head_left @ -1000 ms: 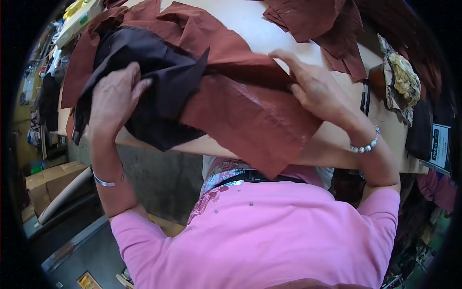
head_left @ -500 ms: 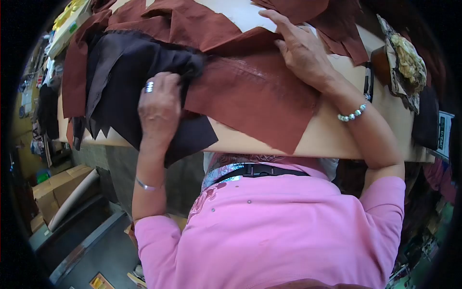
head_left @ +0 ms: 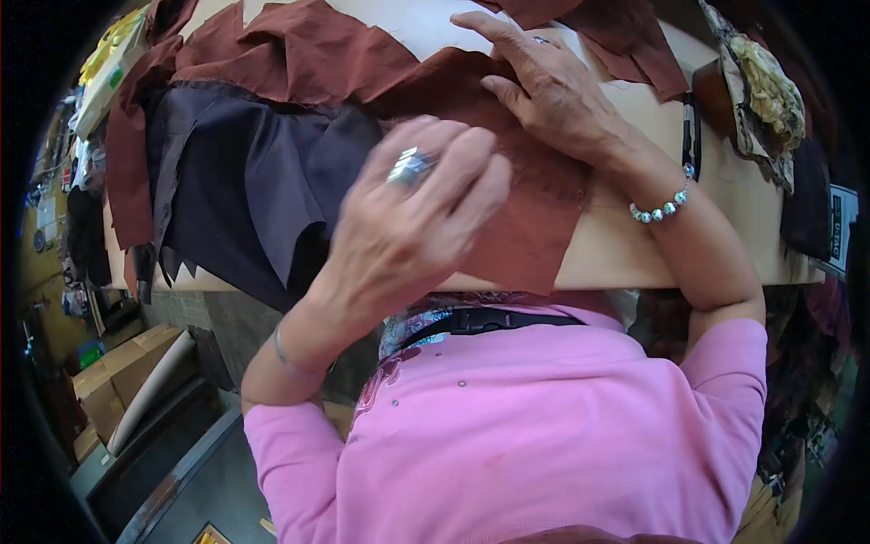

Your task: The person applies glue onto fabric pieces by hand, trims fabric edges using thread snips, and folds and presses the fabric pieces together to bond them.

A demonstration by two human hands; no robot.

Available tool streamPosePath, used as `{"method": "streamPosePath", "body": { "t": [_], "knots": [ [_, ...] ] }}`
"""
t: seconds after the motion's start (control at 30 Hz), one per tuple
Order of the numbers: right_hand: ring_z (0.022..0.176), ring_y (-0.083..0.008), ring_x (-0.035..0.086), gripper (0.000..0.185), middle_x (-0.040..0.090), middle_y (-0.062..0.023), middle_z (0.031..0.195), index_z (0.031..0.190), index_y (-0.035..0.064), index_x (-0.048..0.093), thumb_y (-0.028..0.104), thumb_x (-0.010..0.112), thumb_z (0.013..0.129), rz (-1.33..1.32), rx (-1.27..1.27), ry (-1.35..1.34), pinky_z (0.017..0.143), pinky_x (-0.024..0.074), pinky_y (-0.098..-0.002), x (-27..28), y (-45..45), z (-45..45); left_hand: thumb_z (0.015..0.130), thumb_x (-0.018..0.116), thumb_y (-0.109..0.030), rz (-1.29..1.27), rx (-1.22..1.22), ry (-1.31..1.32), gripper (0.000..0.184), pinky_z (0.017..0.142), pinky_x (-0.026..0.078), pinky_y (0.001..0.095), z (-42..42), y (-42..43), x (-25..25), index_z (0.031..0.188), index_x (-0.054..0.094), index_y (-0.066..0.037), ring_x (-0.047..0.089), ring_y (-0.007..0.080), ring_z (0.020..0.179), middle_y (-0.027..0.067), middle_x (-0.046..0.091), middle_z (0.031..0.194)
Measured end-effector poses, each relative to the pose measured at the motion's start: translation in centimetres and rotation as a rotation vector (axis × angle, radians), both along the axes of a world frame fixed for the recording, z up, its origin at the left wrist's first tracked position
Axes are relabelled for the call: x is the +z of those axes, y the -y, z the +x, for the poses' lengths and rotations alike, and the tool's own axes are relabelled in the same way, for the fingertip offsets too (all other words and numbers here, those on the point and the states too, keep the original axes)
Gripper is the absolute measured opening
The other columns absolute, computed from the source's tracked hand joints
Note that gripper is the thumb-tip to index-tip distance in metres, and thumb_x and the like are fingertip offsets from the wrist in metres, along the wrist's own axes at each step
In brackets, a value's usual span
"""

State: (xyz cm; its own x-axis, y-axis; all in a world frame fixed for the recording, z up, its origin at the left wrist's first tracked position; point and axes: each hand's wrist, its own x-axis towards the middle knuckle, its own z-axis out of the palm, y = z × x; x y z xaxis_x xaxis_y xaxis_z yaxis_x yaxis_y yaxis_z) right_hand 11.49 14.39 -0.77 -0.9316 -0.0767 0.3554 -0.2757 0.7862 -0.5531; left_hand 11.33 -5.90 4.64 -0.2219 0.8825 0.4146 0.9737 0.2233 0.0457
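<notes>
My left hand (head_left: pixel 421 204) is raised over the brown cloth (head_left: pixel 535 227), fingers curled in and a ring showing. Its fingertips are turned away, so whatever they may hold is hidden. My right hand (head_left: pixel 566 100) rests on the upper right part of that cloth, index finger stretched out and thumb apart. A dark, nearly black cloth (head_left: pixel 236 181) lies left of my left hand, over more brown cloth, with its lower corner hanging past the table's front edge. Behind it bunches a rumpled brown cloth (head_left: pixel 299 54).
The tan table (head_left: pixel 725 236) runs along my front. At its right stand a ragged-edged piece with yellowish stuffing (head_left: pixel 766 91) and a thin black tool (head_left: pixel 691 136). More brown pieces (head_left: pixel 625 45) lie at the back right. A cardboard box (head_left: pixel 127 376) sits low on the left.
My left hand has moved off the dark cloth, to the right and up over the brown cloth. The dark cloth now lies flatter. My right hand has barely shifted.
</notes>
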Motion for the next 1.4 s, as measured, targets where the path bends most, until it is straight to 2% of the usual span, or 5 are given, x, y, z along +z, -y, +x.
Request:
{"method": "streamPosePath", "body": {
  "t": [0.17, 0.6, 0.8, 0.9, 1.4],
  "knots": [
    [0.096, -0.0259, 0.057, 0.059, 0.057, -0.0108, 0.117, 0.135, 0.0185, 0.039, 0.003, 0.059, 0.081, 0.129, 0.032, 0.006, 0.088, 0.0390, -0.0414, 0.1, -1.4, 1.8, 0.077, 0.066, -0.012, 0.014, -0.013, 0.201, 0.029, 0.083, 0.046, 0.0384, -2.1, -1.1, -4.3, 0.104, 0.059, -0.004, 0.054, 0.0307, 0.096, 0.0120, 0.055, 0.104],
    [0.102, -0.0231, 0.057, 0.050, 0.056, -0.0034, 0.123, 0.130, 0.0172, 0.047, 0.006, 0.058, 0.083, 0.156, 0.051, -0.131, 0.089, 0.0392, -0.0373, -1.6, -2.1, 2.6, 0.076, 0.066, -0.014, -0.244, -0.107, 0.496, 0.018, 0.071, 0.041, 0.0368, -4.7, -2.0, -1.8, 0.084, 0.052, -0.004, 0.050, 0.0288, 0.078, 0.0094, 0.051, 0.080],
    [0.102, -0.0228, 0.057, 0.049, 0.057, -0.0032, 0.122, 0.130, 0.0173, 0.047, 0.006, 0.058, 0.084, 0.167, 0.041, -0.107, 0.091, 0.0374, -0.0370, -1.4, -2.0, 2.7, 0.076, 0.066, -0.014, -0.369, -0.082, 0.542, 0.019, 0.072, 0.041, 0.0357, -5.2, -2.2, -1.2, 0.086, 0.052, -0.004, 0.050, 0.0277, 0.080, 0.0096, 0.051, 0.080],
    [0.103, -0.0224, 0.057, 0.048, 0.057, -0.0031, 0.122, 0.130, 0.0174, 0.048, 0.006, 0.058, 0.084, 0.188, 0.040, -0.109, 0.091, 0.0372, -0.0370, -1.4, -2.1, 2.6, 0.076, 0.066, -0.013, -0.236, -0.069, 0.450, 0.020, 0.073, 0.041, 0.0359, -4.7, -1.9, -1.7, 0.085, 0.052, -0.004, 0.050, 0.0280, 0.080, 0.0099, 0.052, 0.082],
    [0.100, -0.0224, 0.058, 0.046, 0.058, -0.0029, 0.121, 0.127, 0.0166, 0.050, 0.006, 0.059, 0.083, 0.186, 0.047, -0.127, 0.089, 0.0399, -0.0361, -1.2, -1.9, 2.6, 0.074, 0.068, -0.014, -0.255, -0.130, 0.484, 0.023, 0.069, 0.040, 0.0382, -5.2, -1.8, -1.2, 0.083, 0.049, -0.004, 0.050, 0.0303, 0.075, 0.0109, 0.052, 0.076]
  ]
}}
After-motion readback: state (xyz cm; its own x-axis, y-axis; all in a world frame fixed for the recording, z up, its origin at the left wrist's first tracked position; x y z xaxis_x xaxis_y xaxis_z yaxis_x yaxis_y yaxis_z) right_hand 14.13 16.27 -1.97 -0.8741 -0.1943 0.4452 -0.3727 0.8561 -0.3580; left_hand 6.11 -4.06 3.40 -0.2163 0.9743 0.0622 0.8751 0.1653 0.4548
